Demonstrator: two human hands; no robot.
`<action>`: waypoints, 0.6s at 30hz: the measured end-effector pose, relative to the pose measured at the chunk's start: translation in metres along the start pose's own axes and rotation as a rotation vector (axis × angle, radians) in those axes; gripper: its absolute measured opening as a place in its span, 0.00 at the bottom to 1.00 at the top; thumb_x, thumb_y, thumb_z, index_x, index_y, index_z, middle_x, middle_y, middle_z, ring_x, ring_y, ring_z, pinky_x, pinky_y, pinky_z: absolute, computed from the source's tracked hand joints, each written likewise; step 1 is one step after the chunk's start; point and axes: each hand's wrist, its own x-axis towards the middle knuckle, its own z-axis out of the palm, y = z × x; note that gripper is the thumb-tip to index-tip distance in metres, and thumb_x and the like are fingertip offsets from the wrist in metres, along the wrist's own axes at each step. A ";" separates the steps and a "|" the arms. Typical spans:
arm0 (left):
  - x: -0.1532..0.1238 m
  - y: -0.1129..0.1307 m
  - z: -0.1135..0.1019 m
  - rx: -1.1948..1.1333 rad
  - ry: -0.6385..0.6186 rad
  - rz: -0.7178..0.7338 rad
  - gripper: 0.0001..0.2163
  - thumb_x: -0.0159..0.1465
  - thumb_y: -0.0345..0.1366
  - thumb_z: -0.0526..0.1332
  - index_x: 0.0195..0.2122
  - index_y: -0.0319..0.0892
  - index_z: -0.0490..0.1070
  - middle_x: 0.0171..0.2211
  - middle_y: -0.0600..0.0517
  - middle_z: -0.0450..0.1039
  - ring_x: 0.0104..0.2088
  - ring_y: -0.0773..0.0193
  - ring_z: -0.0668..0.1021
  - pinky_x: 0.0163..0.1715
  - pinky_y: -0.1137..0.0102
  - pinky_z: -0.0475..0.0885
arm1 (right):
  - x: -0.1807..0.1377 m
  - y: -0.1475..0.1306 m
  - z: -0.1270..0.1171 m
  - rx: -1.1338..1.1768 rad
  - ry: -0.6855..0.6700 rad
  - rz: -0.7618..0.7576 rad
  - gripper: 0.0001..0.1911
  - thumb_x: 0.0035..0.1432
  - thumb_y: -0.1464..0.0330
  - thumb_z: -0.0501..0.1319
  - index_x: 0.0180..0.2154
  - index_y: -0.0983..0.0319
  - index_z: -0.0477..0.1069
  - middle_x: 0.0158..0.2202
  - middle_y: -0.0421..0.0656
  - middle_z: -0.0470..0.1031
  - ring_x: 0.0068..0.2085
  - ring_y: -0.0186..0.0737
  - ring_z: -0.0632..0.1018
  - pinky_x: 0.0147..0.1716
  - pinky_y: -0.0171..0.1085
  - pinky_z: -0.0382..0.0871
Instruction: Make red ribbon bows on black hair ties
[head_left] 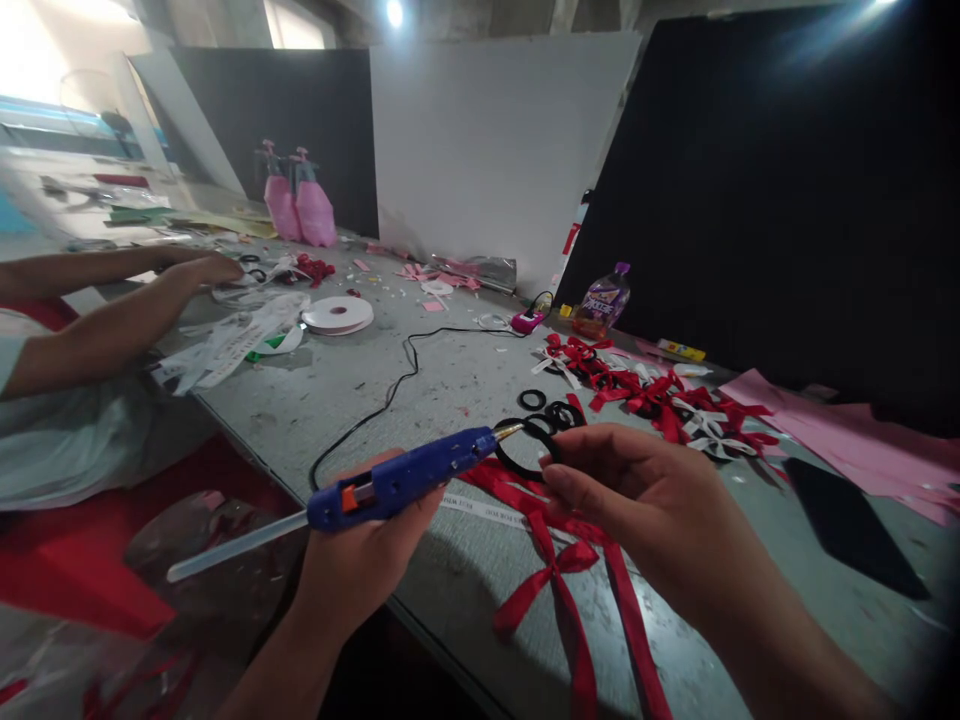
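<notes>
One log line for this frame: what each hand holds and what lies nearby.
left hand: holds blue glue gun | right hand: holds black ring at nozzle | below: red ribbon bow on table | co-worker's hand far left

The left hand (pixel 360 570) aims a blue glue gun (pixel 405 478) at a black ring (pixel 525 450) pinched by the right hand (pixel 645 500).

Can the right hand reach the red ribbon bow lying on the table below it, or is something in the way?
Probably yes. The red ribbon bow lies uncovered on the table, just under the right hand. But that hand already pinches a black ring, so its fingers are not free.
</notes>
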 end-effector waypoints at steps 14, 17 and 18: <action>-0.002 -0.023 0.006 0.095 0.103 0.196 0.10 0.58 0.35 0.60 0.20 0.44 0.68 0.18 0.58 0.69 0.22 0.67 0.75 0.28 0.75 0.71 | -0.002 0.001 0.000 -0.036 0.001 0.010 0.16 0.54 0.58 0.69 0.41 0.60 0.77 0.36 0.44 0.82 0.34 0.36 0.82 0.30 0.30 0.77; -0.002 -0.023 0.007 0.118 0.121 0.231 0.10 0.57 0.35 0.60 0.20 0.44 0.66 0.17 0.59 0.67 0.20 0.68 0.73 0.26 0.75 0.70 | -0.001 0.000 0.000 -0.027 0.002 0.006 0.15 0.54 0.59 0.69 0.41 0.60 0.77 0.35 0.43 0.82 0.33 0.35 0.82 0.30 0.29 0.77; -0.001 -0.023 0.008 0.123 0.126 0.237 0.10 0.57 0.35 0.59 0.19 0.44 0.66 0.17 0.59 0.67 0.19 0.68 0.72 0.25 0.75 0.70 | -0.001 0.000 0.001 -0.024 0.004 0.006 0.15 0.54 0.59 0.69 0.40 0.60 0.77 0.35 0.43 0.82 0.33 0.35 0.82 0.30 0.29 0.77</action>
